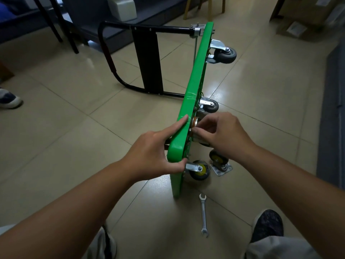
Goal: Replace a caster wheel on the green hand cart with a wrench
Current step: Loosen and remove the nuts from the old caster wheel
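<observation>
- The green hand cart point(197, 71), a plastic platform with a black tubular metal handle point(147, 62), stands on its long edge on the beige tiled floor point(74, 137), between the two hands.
- The left hand point(153, 157) grips the cart's near upper corner: thumb hooked under it, forefinger straight along the top edge.
- The right hand point(222, 133) is curled at the cart's underside, thumb and forefinger pinching a small silver part point(190, 129), too small to identify.
- A loose black caster wheel with a yellow hub and silver mounting plate point(220, 162) sits on the floor just below the right hand.
- A matching mounted caster point(199, 170) sits just beside the left thumb.
- The silver open-ended steel wrench point(203, 214) lies flat on the floor, nearer the person than both hands, untouched.
</observation>
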